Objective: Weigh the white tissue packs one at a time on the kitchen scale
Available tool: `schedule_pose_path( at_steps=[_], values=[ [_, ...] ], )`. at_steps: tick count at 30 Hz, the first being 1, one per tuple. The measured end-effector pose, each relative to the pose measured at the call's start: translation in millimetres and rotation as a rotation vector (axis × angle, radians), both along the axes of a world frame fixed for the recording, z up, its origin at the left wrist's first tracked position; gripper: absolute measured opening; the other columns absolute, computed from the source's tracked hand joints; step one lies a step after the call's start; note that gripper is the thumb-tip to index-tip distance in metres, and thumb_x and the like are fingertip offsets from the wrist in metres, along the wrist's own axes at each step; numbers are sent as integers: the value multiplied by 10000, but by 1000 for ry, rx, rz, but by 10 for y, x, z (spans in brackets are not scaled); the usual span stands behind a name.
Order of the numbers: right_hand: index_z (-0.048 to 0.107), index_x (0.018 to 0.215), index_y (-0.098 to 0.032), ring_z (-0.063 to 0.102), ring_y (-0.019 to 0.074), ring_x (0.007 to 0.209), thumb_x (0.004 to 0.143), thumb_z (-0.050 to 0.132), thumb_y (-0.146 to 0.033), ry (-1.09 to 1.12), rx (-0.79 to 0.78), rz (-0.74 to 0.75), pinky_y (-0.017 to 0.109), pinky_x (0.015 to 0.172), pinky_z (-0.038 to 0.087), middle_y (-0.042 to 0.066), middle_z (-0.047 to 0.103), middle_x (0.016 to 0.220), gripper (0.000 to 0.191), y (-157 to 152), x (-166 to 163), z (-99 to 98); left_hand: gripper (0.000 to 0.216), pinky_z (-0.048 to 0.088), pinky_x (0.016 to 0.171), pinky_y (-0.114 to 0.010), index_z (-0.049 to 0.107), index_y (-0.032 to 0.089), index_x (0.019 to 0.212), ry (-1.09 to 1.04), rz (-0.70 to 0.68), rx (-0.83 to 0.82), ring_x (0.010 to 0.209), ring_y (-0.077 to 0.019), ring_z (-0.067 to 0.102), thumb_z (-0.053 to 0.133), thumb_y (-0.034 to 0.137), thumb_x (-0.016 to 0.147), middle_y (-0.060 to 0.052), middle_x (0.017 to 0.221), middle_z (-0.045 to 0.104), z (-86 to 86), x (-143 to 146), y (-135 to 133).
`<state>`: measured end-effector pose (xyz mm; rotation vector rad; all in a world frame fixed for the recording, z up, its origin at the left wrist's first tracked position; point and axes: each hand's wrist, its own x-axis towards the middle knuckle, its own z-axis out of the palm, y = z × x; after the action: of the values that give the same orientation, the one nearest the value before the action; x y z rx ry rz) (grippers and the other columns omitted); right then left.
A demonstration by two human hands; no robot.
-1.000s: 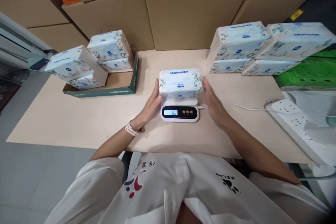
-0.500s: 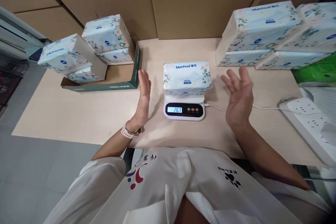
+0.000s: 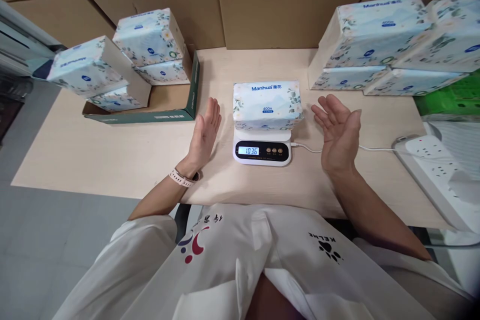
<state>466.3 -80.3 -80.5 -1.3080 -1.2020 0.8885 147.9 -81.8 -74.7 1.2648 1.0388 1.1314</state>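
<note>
While a floral Manhua pack (image 3: 267, 105) sits on a scale (image 3: 262, 148) at the frame's centre, the left hand (image 3: 204, 132) and right hand (image 3: 338, 135) flank it at a gap, fingers extended; the small display (image 3: 248, 151) seems to read 103.6.

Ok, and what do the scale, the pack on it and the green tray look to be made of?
Scale: probably hard plastic, smooth and white; its rounded, moulded-looking corners suggest it.
Pack: likely thin printed plastic film, judging by its soft, uneven edges, though paper can't be ruled out.
Tray: seemingly cardboard, printed green outside, going by its thin walls and plain brown inside.
</note>
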Motion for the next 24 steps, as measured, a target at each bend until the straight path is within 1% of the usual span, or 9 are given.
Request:
schedule_pose_path(
  at_steps=[3,5,8,10,11,13,16,19,24],
  values=[
    [501,1584,-366,666,345,1412,1028,37,-730,-92,-19,50,611,1152,541,107,562,1641,810,0,11,-12,953,133,1424,-454,297,418,1709,-14,-2,-15,1730,-228,100,234,951,922,50,1845,141,-28,-7,14],
    [486,1590,-385,696,359,1363,1023,22,-726,-121,26,46,625,1103,564,112,571,1628,808,-19,8,-15,953,139,1423,-461,302,426,1706,-10,3,-16,1729,-231,109,234,955,917,55,1842,153,-38,-4,14],
    [464,1584,-404,703,369,1331,1026,166,-670,-151,249,-57,636,1072,569,109,591,1592,686,-81,-27,-25,941,141,1423,-467,304,424,1706,-10,18,-19,1729,-232,111,225,946,927,53,1841,159,-42,5,9],
    [463,1564,-397,700,382,1308,999,228,-659,-198,394,-137,628,1015,590,120,663,1461,666,-117,-60,-38,949,139,1423,-464,302,416,1708,-13,21,-16,1729,-232,111,222,947,926,46,1842,155,-37,10,6],
    [477,1541,-395,711,383,1269,992,238,-662,-220,421,-152,615,972,605,123,699,1362,656,-125,-73,-45,957,138,1423,-461,300,412,1709,-14,21,-15,1729,-233,109,225,951,922,44,1843,152,-30,14,4],
    [531,1465,-404,750,360,1115,1008,221,-660,-217,397,-155,576,884,626,106,731,1171,608,-114,-86,-62,959,135,1423,-452,290,397,1714,-21,28,-23,1730,-232,105,237,944,928,39,1845,146,-8,24,-7],
    [599,1346,-398,745,293,895,1046,216,-661,-118,382,-181,521,820,626,69,721,1058,554,-54,-73,-82,934,129,1424,-418,290,364,1721,-47,31,-47,1731,-221,99,267,906,960,36,1845,147,32,41,-30],
    [616,1290,-372,718,258,831,1049,238,-704,-54,404,-215,488,811,613,65,709,1035,558,-8,-57,-79,919,119,1425,-392,317,362,1713,-76,14,-41,1732,-206,92,294,897,966,51,1843,146,58,49,-47],
    [649,1253,-342,678,217,809,1042,375,-635,55,406,-155,444,798,578,42,720,1039,454,-26,-81,-43,889,105,1428,-387,348,366,1702,-99,2,-27,1734,-201,72,294,882,980,68,1840,146,76,51,-60]
  ],
)
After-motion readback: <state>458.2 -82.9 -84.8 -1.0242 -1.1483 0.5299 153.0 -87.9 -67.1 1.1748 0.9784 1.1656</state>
